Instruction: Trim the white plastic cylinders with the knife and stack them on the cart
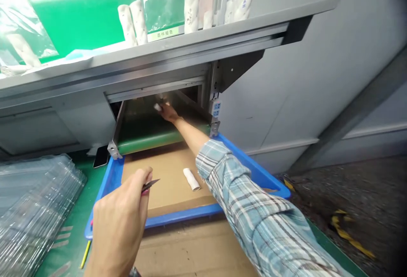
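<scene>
A factory workshop is shown; a grey steel machine housing point(273, 99) is fitted with a green conveyor belt point(146, 140) at its opening; white rolls point(138, 22) are lined up along a metal shelf point(159, 62) above it; a blue tray point(184, 215) lined with cardboard is set before the belt; clear plastic trays point(34, 209) are stacked on a green mat point(71, 196); yellow tape point(346, 234) is stuck to the concrete floor point(365, 183).

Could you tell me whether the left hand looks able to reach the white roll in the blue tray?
Probably yes. Only bare cardboard lies between the left hand and the white roll, though that hand holds a small blade.
</scene>
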Tool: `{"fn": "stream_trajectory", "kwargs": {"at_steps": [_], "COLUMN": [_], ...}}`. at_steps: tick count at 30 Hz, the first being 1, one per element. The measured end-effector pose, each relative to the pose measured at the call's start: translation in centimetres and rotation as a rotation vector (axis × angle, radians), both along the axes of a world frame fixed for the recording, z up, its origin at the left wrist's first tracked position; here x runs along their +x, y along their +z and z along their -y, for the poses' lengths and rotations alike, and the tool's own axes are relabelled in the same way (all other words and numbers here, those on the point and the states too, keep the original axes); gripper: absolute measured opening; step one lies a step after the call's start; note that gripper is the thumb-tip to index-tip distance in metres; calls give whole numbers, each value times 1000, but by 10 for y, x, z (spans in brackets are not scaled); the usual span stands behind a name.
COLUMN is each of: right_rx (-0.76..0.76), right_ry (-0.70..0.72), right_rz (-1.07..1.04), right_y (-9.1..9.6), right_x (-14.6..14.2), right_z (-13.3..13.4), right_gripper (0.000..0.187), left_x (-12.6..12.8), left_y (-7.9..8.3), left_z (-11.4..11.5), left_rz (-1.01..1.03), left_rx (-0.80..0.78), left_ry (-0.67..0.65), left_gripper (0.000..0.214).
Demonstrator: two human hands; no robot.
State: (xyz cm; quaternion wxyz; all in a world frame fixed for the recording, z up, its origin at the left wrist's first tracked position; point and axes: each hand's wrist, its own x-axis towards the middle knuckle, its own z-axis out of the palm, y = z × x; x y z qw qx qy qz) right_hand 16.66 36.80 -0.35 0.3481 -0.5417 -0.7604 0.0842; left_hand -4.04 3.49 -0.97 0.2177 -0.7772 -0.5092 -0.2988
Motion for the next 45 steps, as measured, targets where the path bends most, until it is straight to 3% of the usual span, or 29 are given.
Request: {"fn": "stream_trajectory", "kwargs": {"at_steps": [4,8,10,13,15,17,20,27,36,45], "right_rx": [6,122,166,255,258,188,46,-67,83,136], "right_ry": [157,314,314,360,415,461,508,557,547,574], "right_rz": [99,144,141,49,-137,-342,-531,-671,-585,-565], "right_y": [17,28,25,15,11,10,10,9,4,3], "right_x": [6,22,28,33,35,38,43,47,49,48], "right_z": [65,180,239,304,326,334,336,343,340,342], "right_gripper": [37,51,51,35,34,39,41,37,34,29], "left_x": [-4,-2,2,10,16,19,22,27,28,24], "left_y": [2,7,9,11,11,11,9,10,12,8], "left_z": [-5,-6,-5,-1,2,6,11,14,14,11], "left_rz": [66,250,337,438,493,553,618,637,609,568], "left_rx": [26,3,-74,-248,-326,-337,-321,-312,-275,-250], "left_ry": [-22,-40,-47,-291,-478,-556,-564,-580,-644,-697], "left_gripper": [42,39,52,48,36,31,31,25,25,28]}}
